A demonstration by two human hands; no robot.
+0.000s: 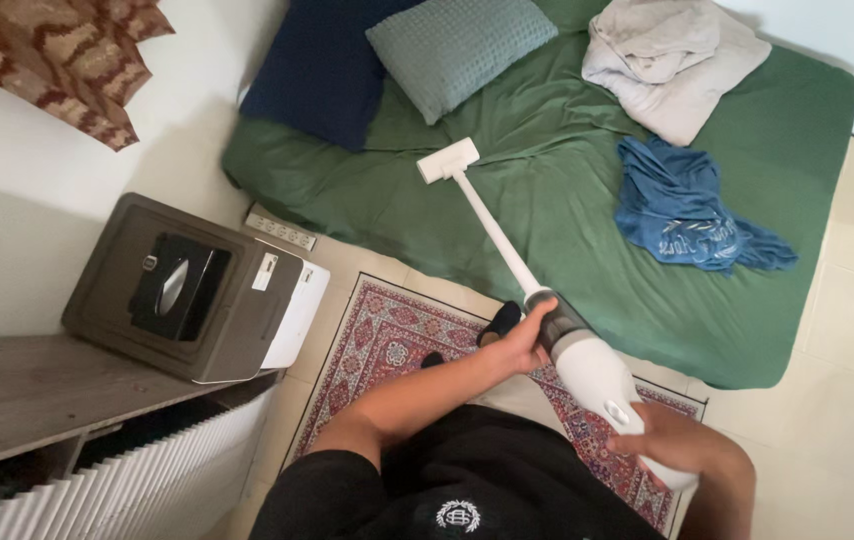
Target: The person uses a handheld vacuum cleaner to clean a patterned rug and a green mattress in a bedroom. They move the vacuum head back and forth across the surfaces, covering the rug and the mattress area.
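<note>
I hold a white stick vacuum cleaner (587,365) with both hands. My right hand (669,440) grips its handle at the lower right. My left hand (524,338) is wrapped around the dark collar where the tube joins the body. The long white tube (492,225) slants up and left to the white floor head (447,160), which rests on the green bedsheet (537,220) of a low mattress, just below a teal pillow (457,45).
A dark blue pillow (322,65), a crumpled grey-white cloth (667,60) and a blue garment (687,210) lie on the mattress. A patterned red rug (387,335) is underfoot. At left stand a grey printer (192,290), a power strip (280,230) and a white radiator (117,475).
</note>
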